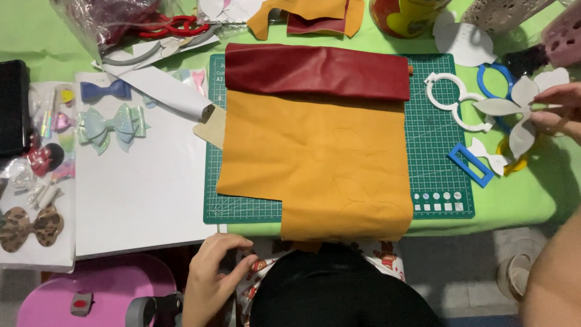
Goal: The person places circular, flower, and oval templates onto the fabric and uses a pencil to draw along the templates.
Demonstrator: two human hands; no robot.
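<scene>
A mustard-yellow leather-like sheet (315,160) lies on a green cutting mat (439,139), with a dark red roll (318,69) across its top edge. My right hand (560,109) at the far right pinches a white petal-shaped paper template (514,109). My left hand (215,275) rests below the table's front edge, near my lap, fingers curled loosely and holding nothing.
White (457,100), blue (469,163) and yellow plastic templates lie right of the mat. A large white sheet (142,194) lies at the left, with finished bows (109,127) and small trinkets beside it. Fabric scraps (305,15) and a bag sit at the back. A pink stool (91,293) stands at lower left.
</scene>
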